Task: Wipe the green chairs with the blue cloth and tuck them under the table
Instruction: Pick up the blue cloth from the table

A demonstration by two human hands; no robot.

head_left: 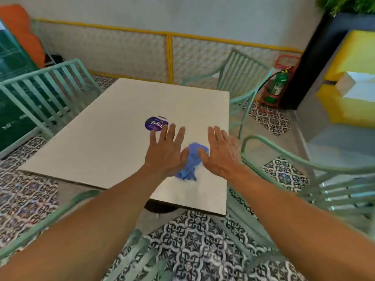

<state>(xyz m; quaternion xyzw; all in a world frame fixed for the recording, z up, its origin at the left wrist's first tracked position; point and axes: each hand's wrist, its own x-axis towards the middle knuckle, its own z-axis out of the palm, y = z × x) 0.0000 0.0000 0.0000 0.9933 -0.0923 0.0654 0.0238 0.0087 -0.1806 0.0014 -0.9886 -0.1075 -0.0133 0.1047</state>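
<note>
A crumpled blue cloth [191, 163] lies on the pale square table [113, 138], near its right front corner. My left hand [166, 153] and my right hand [220, 153] hover flat over the table on either side of the cloth, fingers straight and spread, holding nothing. Green slatted metal chairs ring the table: one at the left [40, 92], one at the far right [241, 78], one at the near right [316, 175], and one right below me [129, 250]. My thumbs partly cover the cloth's edges.
A round purple sticker [155, 123] sits mid-table just beyond my left fingers. A green fire extinguisher in a red stand [279, 86] is by the black pillar at the right. A yellow-framed mesh fence [170, 55] runs behind. The floor is patterned tile.
</note>
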